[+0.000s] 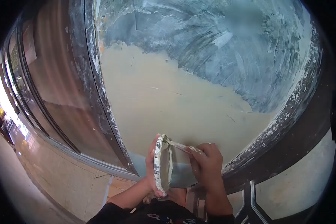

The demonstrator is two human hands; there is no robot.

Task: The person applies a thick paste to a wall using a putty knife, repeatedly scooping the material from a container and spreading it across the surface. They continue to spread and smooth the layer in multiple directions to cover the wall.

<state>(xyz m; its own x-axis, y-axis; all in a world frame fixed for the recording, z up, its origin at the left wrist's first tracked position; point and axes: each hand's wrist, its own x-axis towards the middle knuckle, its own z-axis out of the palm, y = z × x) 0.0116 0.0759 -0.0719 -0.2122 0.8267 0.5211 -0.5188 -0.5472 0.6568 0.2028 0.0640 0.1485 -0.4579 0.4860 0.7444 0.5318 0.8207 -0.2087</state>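
Note:
My left hand (pixel 152 160) is closed round the edge of a shallow round tub (pixel 158 166), which is tilted nearly on its side. Pale paste is smeared over its rim, and its inside faces right. In my right hand (pixel 207 162) is a narrow putty knife (pixel 178 145), also coated with paste. Its tip meets the upper edge of the tub. Ahead is a large panel (pixel 164 97). Smooth beige paste covers its lower part, while the upper part is streaky blue-grey with a ragged boundary between them.
A dark, paste-spotted frame (pixel 287 114) borders the panel on the right, and a similar frame (pixel 95 80) on the left. Farther left are brown panels (pixel 59 82) and a tiled floor (pixel 69 179). Dark-framed pale panels (pixel 287 190) lie at lower right.

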